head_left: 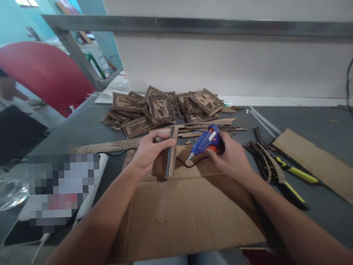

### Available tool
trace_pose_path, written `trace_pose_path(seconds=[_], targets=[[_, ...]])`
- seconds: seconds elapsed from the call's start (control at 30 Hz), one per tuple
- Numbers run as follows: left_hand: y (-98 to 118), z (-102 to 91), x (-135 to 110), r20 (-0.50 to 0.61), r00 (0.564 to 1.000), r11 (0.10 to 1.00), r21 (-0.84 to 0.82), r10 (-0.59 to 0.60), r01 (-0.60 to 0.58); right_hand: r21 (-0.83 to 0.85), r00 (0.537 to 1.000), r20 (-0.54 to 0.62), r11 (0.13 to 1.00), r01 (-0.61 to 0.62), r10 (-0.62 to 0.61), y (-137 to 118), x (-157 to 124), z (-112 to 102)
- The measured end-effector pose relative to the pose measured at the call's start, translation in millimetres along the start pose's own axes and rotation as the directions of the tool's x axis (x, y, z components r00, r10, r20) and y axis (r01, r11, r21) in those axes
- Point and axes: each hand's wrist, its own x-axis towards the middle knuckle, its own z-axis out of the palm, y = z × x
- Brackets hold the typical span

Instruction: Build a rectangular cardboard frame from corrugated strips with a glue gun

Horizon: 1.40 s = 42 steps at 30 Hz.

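My left hand is closed on a small cardboard panel, tilted up so that its corrugated edge faces me. In my right hand is a blue glue gun, with a small red light on its body. Its nozzle points down and left, close to the large cardboard sheet under both hands. A dark cord runs across the sheet below the nozzle. Behind my hands lies a heap of small cardboard panels edged with corrugated strips. The inner side of the held panel is mostly hidden.
Yellow-black pliers and curved corrugated strips lie on the right, beside a flat cardboard piece. Clear glue sticks are behind them. A blurred device sits at left. A person's hand shows near a red chair.
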Motion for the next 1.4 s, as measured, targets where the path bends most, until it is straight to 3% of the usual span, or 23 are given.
trace_pose_path(seconds=[0.13,0.23,0.67,1.4], targets=[[2,5.7,-4,0.008,1.000,0.999,0.032,0.013,-0.013,-0.072,0.992,0.011,0.990,0.124,-0.124,-6,-4,5],[3,8.7,-6,0.038,0.998,0.999,-0.013,-0.045,0.046,-0.097,0.982,0.006,0.977,0.189,-0.189,-10,-7,8],[4,9.5,-11,0.147,0.980,0.989,-0.041,-0.132,0.139,-0.123,0.948,-0.075,0.946,0.300,-0.311,-7,-8,12],[6,10.3,-13,0.181,0.974,0.988,-0.047,-0.136,0.147,-0.187,0.948,-0.137,0.948,0.259,-0.286,-8,-6,4]])
